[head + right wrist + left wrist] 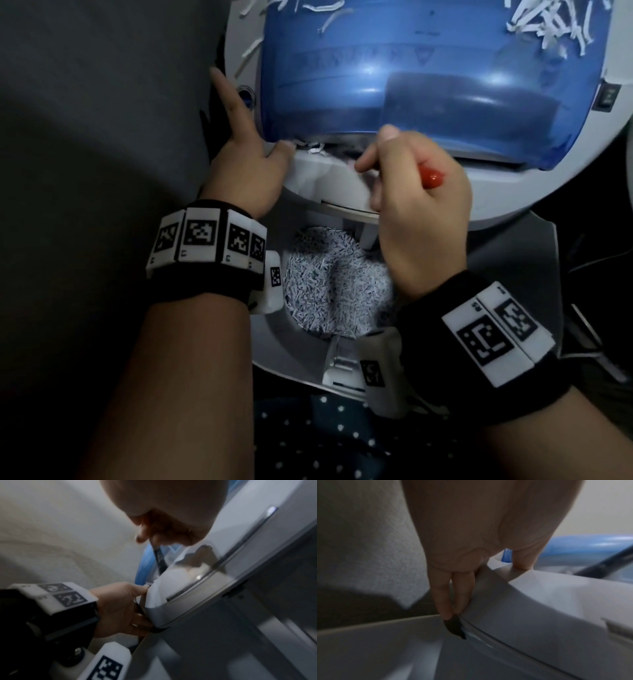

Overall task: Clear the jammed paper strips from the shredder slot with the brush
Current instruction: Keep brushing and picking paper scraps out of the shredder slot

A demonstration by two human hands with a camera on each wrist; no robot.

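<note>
The shredder head (496, 192) is white-grey with a blue see-through cover (411, 68). It sits tilted over its bin. Small white paper strips (314, 147) stick out of the slot at the cover's near edge. My left hand (246, 171) grips the head's left rim, thumb on top by the slot, index finger pointing away, other fingers (447, 599) down the side. My right hand (411, 192) holds the brush; its red handle end (432, 178) pokes out of the fist. The dark shaft (160, 561) runs down to the slot, and the bristles are hidden.
Below the head, the open bin (308, 353) holds a heap of shredded paper (335, 284). Loose strips (548, 24) lie on the far right of the cover. A switch (608, 97) sits on the head's right side. Dotted dark cloth (325, 438) lies nearest me.
</note>
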